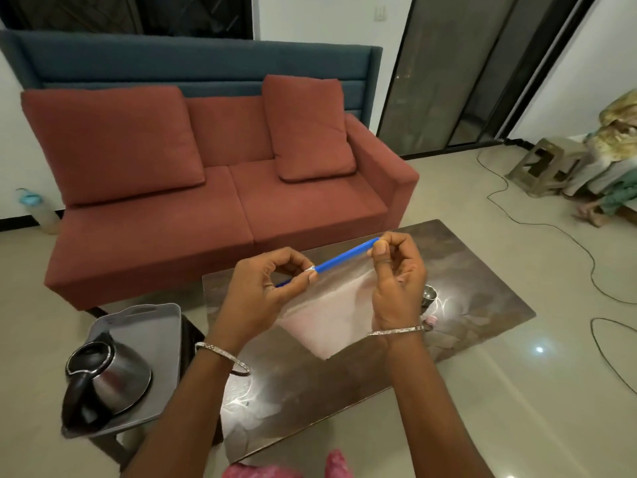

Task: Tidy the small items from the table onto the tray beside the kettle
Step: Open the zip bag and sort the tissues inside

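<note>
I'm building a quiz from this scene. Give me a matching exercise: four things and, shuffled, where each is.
1 clear plastic bag with blue top strip
2 shiny steel kettle with black handle
3 small steel bowl
4 grey plastic tray

a on the brown table
b pinched by left hand and right hand
c on the tray
d on a dark stool left of the table

Pairs: 1-b, 2-c, 3-a, 4-d

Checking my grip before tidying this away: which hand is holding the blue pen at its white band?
Your left hand, which pinches the blue pen right at the white band. The right hand pinches only the plain blue far end.
</note>
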`<state>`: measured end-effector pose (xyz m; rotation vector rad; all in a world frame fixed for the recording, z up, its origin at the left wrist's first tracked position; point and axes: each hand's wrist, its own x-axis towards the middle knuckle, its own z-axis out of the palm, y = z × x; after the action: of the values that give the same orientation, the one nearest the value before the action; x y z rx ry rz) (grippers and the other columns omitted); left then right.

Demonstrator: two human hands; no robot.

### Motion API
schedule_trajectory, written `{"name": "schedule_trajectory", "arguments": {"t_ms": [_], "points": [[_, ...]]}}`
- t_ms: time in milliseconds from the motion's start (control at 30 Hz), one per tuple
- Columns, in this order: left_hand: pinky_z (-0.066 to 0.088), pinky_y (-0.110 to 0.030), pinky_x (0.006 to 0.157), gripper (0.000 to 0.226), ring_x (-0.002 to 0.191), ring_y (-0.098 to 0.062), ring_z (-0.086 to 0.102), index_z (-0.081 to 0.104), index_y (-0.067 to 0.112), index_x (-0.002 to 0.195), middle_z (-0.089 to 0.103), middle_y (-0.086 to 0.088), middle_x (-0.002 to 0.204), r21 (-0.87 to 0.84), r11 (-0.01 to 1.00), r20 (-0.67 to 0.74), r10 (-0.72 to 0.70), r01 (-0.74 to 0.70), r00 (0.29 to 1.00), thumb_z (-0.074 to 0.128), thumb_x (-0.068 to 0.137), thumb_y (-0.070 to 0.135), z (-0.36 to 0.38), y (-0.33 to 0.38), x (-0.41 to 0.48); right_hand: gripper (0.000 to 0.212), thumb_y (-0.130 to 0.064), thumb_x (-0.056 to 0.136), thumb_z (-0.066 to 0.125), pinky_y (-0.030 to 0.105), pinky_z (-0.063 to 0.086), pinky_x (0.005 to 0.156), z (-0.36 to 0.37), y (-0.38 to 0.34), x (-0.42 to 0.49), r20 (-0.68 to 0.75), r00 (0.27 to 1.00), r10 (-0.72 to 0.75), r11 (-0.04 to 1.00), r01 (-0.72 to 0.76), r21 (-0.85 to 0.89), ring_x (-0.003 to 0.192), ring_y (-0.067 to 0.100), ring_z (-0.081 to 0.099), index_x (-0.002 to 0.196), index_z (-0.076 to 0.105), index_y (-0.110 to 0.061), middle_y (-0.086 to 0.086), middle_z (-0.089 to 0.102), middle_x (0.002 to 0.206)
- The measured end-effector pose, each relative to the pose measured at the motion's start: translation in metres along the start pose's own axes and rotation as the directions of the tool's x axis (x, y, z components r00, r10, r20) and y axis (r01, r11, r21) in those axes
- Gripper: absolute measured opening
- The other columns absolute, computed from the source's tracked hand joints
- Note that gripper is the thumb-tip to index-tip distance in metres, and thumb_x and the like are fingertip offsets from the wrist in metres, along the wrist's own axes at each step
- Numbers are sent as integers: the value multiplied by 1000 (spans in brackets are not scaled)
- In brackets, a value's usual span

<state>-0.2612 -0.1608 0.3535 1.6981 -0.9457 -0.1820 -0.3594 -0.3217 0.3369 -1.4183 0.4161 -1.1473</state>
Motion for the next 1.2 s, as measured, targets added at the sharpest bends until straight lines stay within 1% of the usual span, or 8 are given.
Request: {"name": "schedule_trajectory", "arguments": {"t_ms": [467, 600, 700, 867, 933, 1000, 1100, 1200], "points": [[52, -20, 65, 3, 70, -8, 66, 74, 22, 82, 73, 4, 77, 37, 999, 15, -30, 29, 999, 77, 81, 23, 50, -39, 87, 14, -10, 98, 59, 20, 40, 70, -73, 67, 91, -184, 964, 191, 980, -178, 84, 70, 6, 47, 87, 61, -17, -4, 55, 76], [50, -21, 66, 5, 72, -10, 66, 75, 23, 86, 71, 7, 81, 128, 991, -14, 25, -23, 1000, 77, 81, 22, 51, -50, 127, 13, -10, 94, 65, 19, 45, 73, -81, 65, 129, -67, 969, 239, 970, -242, -25, 75, 6, 55, 85, 66, -20, -8, 62, 77], [47, -14, 68, 8, 74, -7, 64, 75, 19, 87, 70, 6, 84, 157, 986, -14, 53, -50, 999, 77, 81, 15, 52, -59, 155, 21, -16, 87, 72, 20, 50, 85, -78, 64, 156, 133, 958, 253, 954, -224, -201, 92, 7, 65, 107, 68, -19, -7, 71, 96], [58, -32, 57, 11, 73, -16, 67, 74, 18, 92, 68, 6, 87, 106, 994, -30, 42, -39, 999, 73, 84, 10, 73, -74, 186, 30, -35, 85, 77, 12, 47, 88, -40, 77, 183, 537, 785, 308, 791, 102, -603, 102, -5, 65, 114, 74, -28, -14, 74, 108], [58, -38, 61, 10, 76, -16, 67, 73, 17, 93, 68, 9, 89, 129, 990, -42, 60, -55, 997, 72, 85, 10, 78, -80, 193, 22, -31, 86, 76, 8, 44, 80, -27, 87, 188, 600, 736, 315, 773, 168, -612, 93, -5, 66, 107, 77, -25, -13, 76, 99], [58, -40, 64, 9, 77, -17, 67, 73, 15, 94, 67, 9, 90, 126, 990, -57, 68, -60, 996, 72, 85, 14, 81, -84, 201, 15, -25, 88, 73, 7, 41, 72, -20, 96, 192, 581, 756, 300, 757, 182, -627, 85, -1, 66, 102, 79, -24, -12, 77, 90], [60, -37, 67, 13, 83, -16, 68, 72, 14, 98, 66, 5, 98, 73, 997, -194, 11, 4, 981, 73, 86, 17, 89, -88, 206, 10, -19, 86, 75, 10, 45, 68, -13, 106, 196, 461, 823, 331, 782, 33, -622, 74, -1, 67, 93, 81, -23, -13, 76, 80], [61, -37, 63, 12, 74, -17, 71, 68, 14, 98, 69, -3, 89, -122, 965, -388, -263, 233, 884, 71, 89, 22, 108, -83, 203, 9, -13, 83, 78, 20, 53, 66, -5, 115, 196, 345, 808, 478, 820, -268, -506, 69, 4, 70, 91, 81, -16, -4, 77, 76]]}}
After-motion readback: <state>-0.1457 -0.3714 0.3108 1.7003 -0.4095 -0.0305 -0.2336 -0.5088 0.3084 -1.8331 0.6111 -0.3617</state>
